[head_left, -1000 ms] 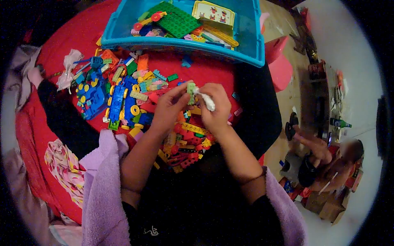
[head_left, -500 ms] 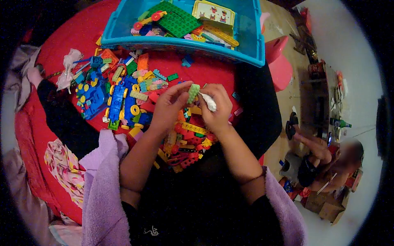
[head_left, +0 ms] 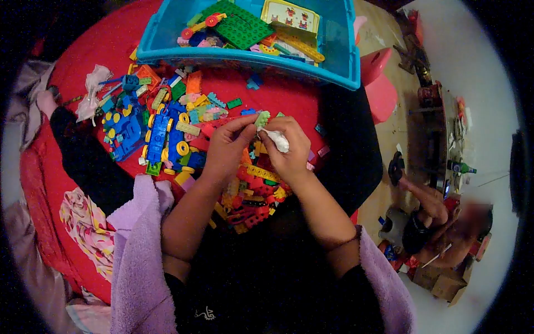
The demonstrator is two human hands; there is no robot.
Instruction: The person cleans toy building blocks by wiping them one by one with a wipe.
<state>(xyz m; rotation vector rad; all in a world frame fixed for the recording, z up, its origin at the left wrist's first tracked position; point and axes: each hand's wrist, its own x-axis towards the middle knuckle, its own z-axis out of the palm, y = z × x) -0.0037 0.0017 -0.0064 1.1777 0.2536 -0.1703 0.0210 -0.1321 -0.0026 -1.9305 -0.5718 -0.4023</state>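
Observation:
Between the fingertips of my left hand (head_left: 229,143) is a light green toy brick (head_left: 262,118), its studs showing. My right hand (head_left: 289,147) is closed on a crumpled white wipe or tissue (head_left: 277,140), and the wipe's upper end meets the brick's lower edge. Both hands are close together above a heap of red, yellow and orange bricks (head_left: 257,192). Left of my left hand stands a blue toy vehicle base (head_left: 159,133) with yellow wheels, among many mixed bricks.
A blue plastic bin (head_left: 245,57) holding a green baseplate (head_left: 239,25) and more bricks stands at the far side of the red cloth (head_left: 289,100). A pink chair (head_left: 378,89) is to the right. Another person (head_left: 428,228) sits farther right, near a green bottle (head_left: 463,167).
My right hand has shifted slightly left, bringing the wipe against the brick's lower end. More of the green brick is now covered by fingers.

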